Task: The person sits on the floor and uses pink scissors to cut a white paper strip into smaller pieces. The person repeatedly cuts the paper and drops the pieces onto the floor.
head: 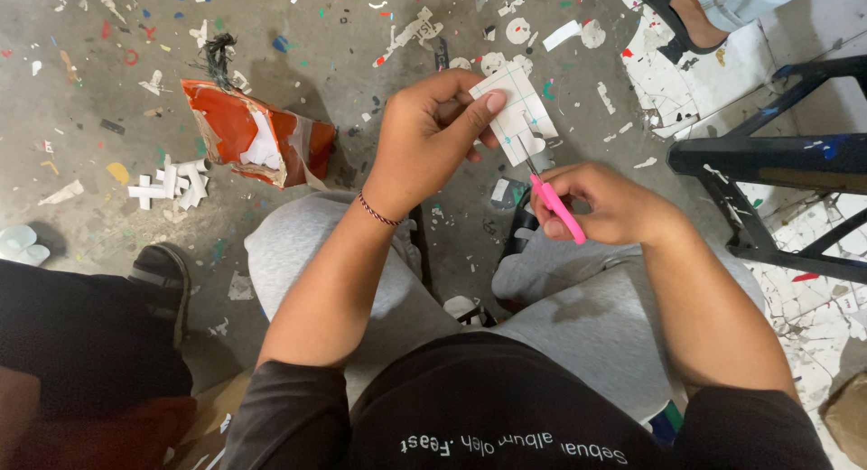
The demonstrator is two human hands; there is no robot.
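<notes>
My left hand [424, 140] grips a small white paper piece [517, 109] with thin green lines on it, thumb pressed on its front. My right hand [610, 204] holds pink-handled scissors [553, 204] just below. The metal blades point up into the lower edge of the paper. Both hands hover above my knees in grey trousers, over the concrete floor.
A crumpled orange and white wrapper [257, 136] lies on the floor to the left, beside a cluster of white paper cutouts [172, 186]. Paper scraps litter the floor. A dark metal stool frame [781, 158] stands at right. Another person's foot [691, 14] shows at top right, and a dark shoe [163, 276] at left.
</notes>
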